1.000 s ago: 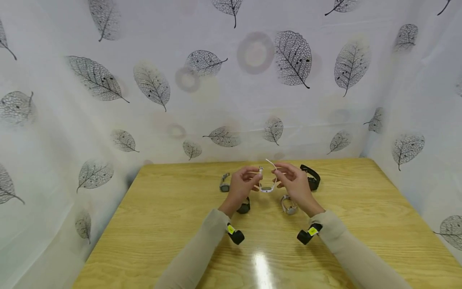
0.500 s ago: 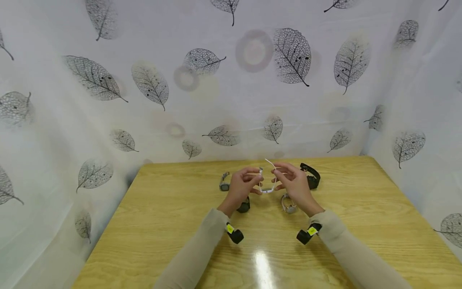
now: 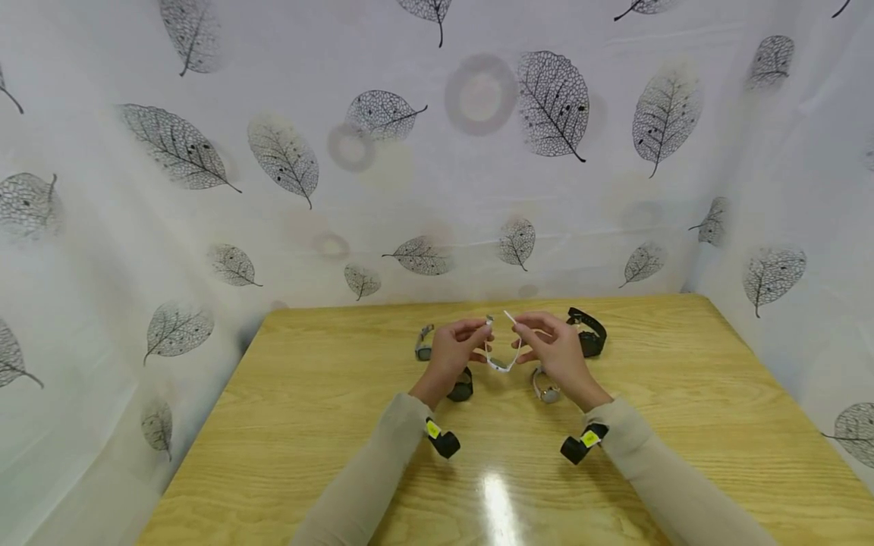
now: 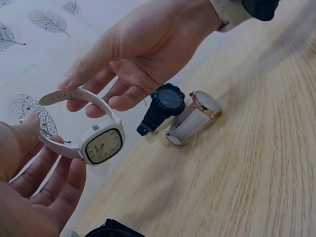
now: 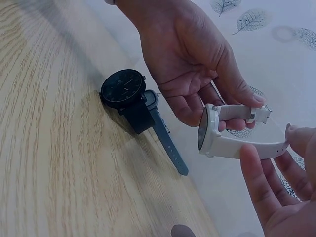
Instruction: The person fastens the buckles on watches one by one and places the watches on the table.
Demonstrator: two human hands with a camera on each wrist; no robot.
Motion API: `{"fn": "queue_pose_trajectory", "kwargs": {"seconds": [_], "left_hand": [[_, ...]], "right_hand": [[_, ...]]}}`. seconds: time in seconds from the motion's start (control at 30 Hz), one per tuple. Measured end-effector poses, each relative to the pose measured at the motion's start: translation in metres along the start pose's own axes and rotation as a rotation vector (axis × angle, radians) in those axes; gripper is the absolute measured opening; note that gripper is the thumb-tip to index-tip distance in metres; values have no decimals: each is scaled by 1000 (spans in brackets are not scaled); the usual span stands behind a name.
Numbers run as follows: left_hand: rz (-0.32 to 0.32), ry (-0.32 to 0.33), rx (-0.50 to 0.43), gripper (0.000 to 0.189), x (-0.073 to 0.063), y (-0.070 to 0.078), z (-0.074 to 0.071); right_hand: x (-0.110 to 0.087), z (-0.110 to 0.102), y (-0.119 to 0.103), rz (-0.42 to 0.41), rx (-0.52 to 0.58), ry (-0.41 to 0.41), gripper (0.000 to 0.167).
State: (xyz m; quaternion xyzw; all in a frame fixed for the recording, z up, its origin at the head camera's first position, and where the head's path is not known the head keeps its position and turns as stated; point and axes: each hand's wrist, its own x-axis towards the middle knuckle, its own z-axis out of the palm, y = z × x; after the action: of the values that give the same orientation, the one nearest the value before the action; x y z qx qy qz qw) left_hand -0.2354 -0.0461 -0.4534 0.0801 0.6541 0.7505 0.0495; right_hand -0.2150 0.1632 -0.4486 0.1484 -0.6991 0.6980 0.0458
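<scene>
A white wristwatch (image 3: pixel 501 365) hangs between my two hands above the table, its strap unfastened and bowed into a U. My left hand (image 3: pixel 454 350) pinches the short strap piece near the metal buckle (image 5: pixel 254 114). Between thumb and fingers, my right hand (image 3: pixel 556 350) grips the longer strap piece with holes (image 4: pixel 69 95), whose free tip sticks up past the thumb. The squarish cream dial (image 4: pixel 103 146) with a dark border shows in the left wrist view. The two strap ends stand apart, with a gap between them.
On the wooden table (image 3: pixel 307 425) lie a grey watch (image 3: pixel 424 353) and a black round-dial watch (image 5: pixel 123 89) by my left hand. By my right are a white-strapped watch with a rose-gold case (image 4: pixel 205 103) and a black chunky watch (image 4: pixel 168 101). A leaf-print curtain (image 3: pixel 444 189) stands behind.
The white watch's case has dropped slightly and shifted left. The strap tip in my right hand has come down and now leans toward the buckle. Both hands keep their hold.
</scene>
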Motion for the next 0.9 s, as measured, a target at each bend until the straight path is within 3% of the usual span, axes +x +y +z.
{"fn": "queue_pose_trajectory", "kwargs": {"seconds": [0.37, 0.63, 0.9], "left_hand": [[-3, -1, -12, 41, -1, 3, -1], [6, -21, -13, 36, -1, 3, -2], [35, -82, 23, 30, -4, 4, -4]], "right_hand": [[-2, -1, -3, -16, -60, -24, 35], [-2, -2, -4, -32, -112, -31, 32], [-2, -1, -4, -40, -151, -33, 29]]}}
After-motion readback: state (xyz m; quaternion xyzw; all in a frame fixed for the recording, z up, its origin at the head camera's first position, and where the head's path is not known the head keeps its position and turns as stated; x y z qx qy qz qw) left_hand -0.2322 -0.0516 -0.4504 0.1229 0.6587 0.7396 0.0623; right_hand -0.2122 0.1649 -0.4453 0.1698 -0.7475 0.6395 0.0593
